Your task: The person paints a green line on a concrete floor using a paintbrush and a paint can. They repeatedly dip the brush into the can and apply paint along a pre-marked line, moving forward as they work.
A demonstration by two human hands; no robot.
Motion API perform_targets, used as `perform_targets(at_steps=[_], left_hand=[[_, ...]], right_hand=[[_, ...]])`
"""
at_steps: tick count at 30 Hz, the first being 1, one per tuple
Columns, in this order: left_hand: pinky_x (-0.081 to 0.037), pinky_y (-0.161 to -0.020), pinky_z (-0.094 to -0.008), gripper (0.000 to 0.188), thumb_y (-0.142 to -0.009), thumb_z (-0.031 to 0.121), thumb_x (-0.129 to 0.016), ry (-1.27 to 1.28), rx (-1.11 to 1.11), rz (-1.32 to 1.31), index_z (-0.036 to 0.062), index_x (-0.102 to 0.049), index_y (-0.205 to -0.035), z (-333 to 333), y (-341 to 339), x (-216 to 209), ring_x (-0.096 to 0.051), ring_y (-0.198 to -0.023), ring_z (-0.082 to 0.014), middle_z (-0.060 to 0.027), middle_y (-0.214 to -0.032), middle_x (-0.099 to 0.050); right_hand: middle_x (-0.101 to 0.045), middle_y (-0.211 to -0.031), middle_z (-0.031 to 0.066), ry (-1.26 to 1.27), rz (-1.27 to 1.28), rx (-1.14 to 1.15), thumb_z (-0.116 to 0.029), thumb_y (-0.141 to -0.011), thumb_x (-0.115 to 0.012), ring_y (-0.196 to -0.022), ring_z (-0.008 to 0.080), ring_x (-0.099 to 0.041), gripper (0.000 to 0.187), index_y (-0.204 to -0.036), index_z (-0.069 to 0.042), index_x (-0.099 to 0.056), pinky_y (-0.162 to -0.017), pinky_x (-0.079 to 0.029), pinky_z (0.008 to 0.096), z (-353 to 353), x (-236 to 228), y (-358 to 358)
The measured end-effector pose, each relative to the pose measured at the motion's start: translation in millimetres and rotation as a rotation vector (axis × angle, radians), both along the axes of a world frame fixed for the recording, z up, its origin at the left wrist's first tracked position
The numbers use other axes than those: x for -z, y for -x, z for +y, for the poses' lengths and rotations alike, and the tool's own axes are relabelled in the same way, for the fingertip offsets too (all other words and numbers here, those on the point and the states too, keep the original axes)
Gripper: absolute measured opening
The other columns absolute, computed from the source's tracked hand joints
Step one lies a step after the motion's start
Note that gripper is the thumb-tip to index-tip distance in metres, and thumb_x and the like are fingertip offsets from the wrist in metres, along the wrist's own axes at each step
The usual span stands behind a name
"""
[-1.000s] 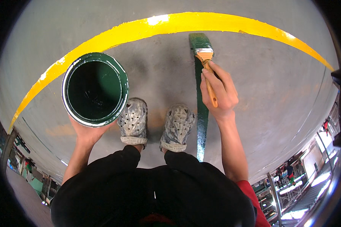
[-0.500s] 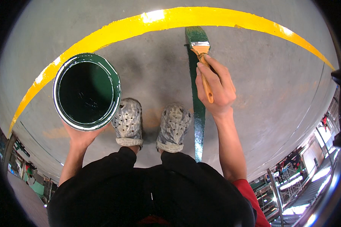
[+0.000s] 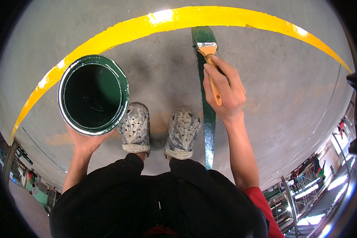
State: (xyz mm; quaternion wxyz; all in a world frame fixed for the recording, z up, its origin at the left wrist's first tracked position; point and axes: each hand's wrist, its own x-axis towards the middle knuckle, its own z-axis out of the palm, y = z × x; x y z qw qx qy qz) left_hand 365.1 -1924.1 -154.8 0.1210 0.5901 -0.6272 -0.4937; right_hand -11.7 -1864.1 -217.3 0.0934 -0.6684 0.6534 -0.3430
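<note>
Paintbrush (image 3: pixel 207 50) sat at far end of green stripe (image 3: pixel 210 131) on grey floor (image 3: pixel 166 71), bristles (image 3: pixel 203 35) right by yellow band (image 3: pixel 206 16); contact with band unclear. Right hand (image 3: pixel 231 92) gripped wooden handle (image 3: pixel 214 88) between thumb and fingers. Stripe ran back past right side of mottled grey clogs (image 3: pixel 183 131). Left hand (image 3: pixel 85 139) held paint can (image 3: pixel 124 85), green inside, left of clogs; fingers mostly hidden.
</note>
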Motion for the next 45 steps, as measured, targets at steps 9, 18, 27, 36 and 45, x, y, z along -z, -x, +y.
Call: perform_targets(at_steps=[9, 18, 27, 36, 45], left_hand=[[-0.051, -0.107, -0.0415, 0.112, -0.060, 0.026, -0.103, -0.032, 0.016, -0.015, 0.0008, -0.039, -0.148, -1.9, -2.9, -2.7, -0.059, -0.128, -0.0263, -0.0163, -0.142, -0.055], [-0.050, -0.109, -0.0418, 0.116, -0.060, 0.027, -0.104, 0.028, 0.028, -0.051, 0.0011, -0.035, -0.150, -1.0, -3.1, -3.2, -0.058, -0.130, -0.0270, -0.0159, -0.144, -0.052], [-0.045, -0.114, -0.0439, 0.127, -0.060, 0.031, -0.104, 0.000, -0.002, -0.048, 0.0020, -0.025, -0.156, 2.1, -8.4, -6.5, -0.052, -0.137, -0.0273, -0.0164, -0.150, -0.046], [-0.043, -0.117, -0.0442, 0.131, -0.059, 0.032, -0.103, -0.011, -0.002, -0.021, 0.0034, -0.022, -0.158, 0.9, -8.2, -10.7, -0.050, -0.139, -0.0278, -0.0162, -0.151, -0.044], [-0.043, -0.117, -0.0438, 0.129, -0.058, 0.034, -0.104, -0.008, -0.009, -0.031, 0.0042, -0.026, -0.156, -0.3, -9.3, -13.6, -0.049, -0.140, -0.0284, -0.0163, -0.151, -0.045]], right_hand=[[-0.073, -0.114, 0.0153, -0.074, -0.027, -0.003, 0.007, -0.075, -0.081, -0.094, 0.0284, -0.074, 0.030, -0.103, -0.002, -0.075, -0.080, -0.060, 0.0347, 9.8, -20.7, -4.2], [-0.075, -0.111, 0.0139, -0.058, -0.011, 0.021, 0.006, -0.077, -0.080, -0.092, 0.0265, -0.075, 0.025, -0.100, -0.001, -0.076, -0.079, -0.060, 0.0331, -2.4, -22.8, -1.2], [-0.074, -0.110, 0.0134, -0.208, -0.058, 0.005, 0.007, -0.076, -0.078, -0.091, 0.0282, -0.074, 0.025, -0.100, 0.000, -0.075, -0.078, -0.059, 0.0337, 19.4, -65.2, -3.3], [-0.076, -0.108, 0.0141, -0.229, -0.025, -0.039, 0.007, -0.076, -0.078, -0.091, 0.0278, -0.075, 0.024, -0.099, -0.001, -0.075, -0.079, -0.059, 0.0328, -0.7, -65.7, -7.9], [-0.076, -0.104, 0.0151, -0.148, -0.023, -0.012, 0.008, -0.076, -0.077, -0.089, 0.0275, -0.074, 0.022, -0.095, 0.000, -0.074, -0.079, -0.059, 0.0331, -15.8, -67.6, -8.2]])
